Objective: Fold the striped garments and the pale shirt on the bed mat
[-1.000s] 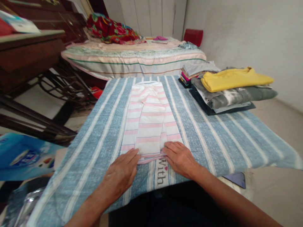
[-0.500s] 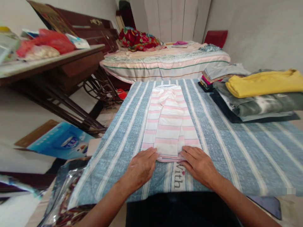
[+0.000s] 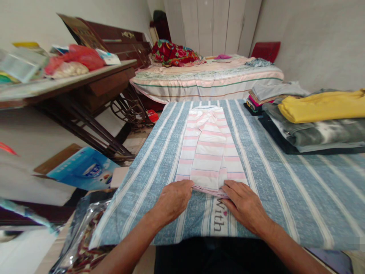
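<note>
Striped garment (image 3: 210,152): left hand (image 3: 174,199) and right hand (image 3: 244,203), backs up, at near edge.

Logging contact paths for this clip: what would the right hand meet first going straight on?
The right hand would meet the striped garment first; it appears to touch its near edge.

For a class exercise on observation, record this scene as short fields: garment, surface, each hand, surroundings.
Garment: folded pink-and-white striped cloth garment
Surface: blue cloth with white stripes
Left hand: at garment's near left corner
Right hand: at garment's near right corner
Right: stacked folded clothes, yellow garment on top
Background: bed with pale striped cover
</note>
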Tool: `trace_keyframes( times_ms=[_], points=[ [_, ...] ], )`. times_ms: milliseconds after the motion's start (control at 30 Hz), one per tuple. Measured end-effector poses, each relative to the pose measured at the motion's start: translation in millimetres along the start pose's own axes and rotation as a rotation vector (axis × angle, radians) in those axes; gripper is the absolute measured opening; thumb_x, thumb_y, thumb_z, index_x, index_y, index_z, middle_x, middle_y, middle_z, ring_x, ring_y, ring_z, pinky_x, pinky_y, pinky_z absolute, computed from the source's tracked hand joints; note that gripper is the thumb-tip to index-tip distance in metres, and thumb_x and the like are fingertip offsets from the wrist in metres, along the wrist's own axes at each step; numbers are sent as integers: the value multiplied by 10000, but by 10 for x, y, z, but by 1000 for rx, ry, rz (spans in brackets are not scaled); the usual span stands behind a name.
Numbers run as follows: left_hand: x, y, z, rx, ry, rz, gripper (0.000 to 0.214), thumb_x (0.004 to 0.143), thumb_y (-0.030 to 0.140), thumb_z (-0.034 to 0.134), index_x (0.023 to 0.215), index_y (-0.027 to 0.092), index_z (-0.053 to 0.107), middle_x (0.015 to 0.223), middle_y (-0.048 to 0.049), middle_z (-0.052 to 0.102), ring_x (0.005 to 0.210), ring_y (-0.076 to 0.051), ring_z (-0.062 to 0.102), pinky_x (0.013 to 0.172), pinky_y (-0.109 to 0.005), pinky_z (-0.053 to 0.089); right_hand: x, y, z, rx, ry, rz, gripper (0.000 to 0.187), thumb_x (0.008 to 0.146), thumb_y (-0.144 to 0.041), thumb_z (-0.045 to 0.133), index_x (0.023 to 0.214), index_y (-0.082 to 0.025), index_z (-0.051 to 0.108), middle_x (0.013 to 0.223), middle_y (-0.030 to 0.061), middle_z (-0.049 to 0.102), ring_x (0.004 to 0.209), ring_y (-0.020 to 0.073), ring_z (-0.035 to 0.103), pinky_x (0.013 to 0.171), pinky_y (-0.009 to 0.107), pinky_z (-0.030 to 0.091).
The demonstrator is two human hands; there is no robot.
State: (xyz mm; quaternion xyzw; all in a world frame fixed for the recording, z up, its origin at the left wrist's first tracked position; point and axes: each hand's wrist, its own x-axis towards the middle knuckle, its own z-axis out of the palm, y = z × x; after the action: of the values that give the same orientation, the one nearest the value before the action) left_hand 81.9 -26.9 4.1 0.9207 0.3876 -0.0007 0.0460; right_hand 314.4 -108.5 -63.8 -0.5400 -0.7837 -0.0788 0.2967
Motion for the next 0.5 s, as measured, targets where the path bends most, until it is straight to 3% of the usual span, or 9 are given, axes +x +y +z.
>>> trace_keyframes(
  times_ms=[267, 500],
  points=[
    [35, 13, -18, -11, -39, -43, 255, 880, 156, 349, 986, 174, 580, 880, -59, 658, 808, -182, 630, 740, -295, 483, 10, -5, 62, -50, 36, 0, 236, 881, -200, 466, 1033, -134, 635, 1074, 118, 642, 978, 225, 593, 863, 392, 479],
    [-91, 40, 95, -54, 71, 36, 191, 822, 106, 418, 940, 169, 556, 885, -66, 628, 880, -191, 598, 813, -322, 478, -52, 34, 134, -67, 30, -44, 264, 854, -117, 461, 1063, -108, 621, 1111, 140, 626, 1021, 248, 573, 882, 412, 469]
  ],
)
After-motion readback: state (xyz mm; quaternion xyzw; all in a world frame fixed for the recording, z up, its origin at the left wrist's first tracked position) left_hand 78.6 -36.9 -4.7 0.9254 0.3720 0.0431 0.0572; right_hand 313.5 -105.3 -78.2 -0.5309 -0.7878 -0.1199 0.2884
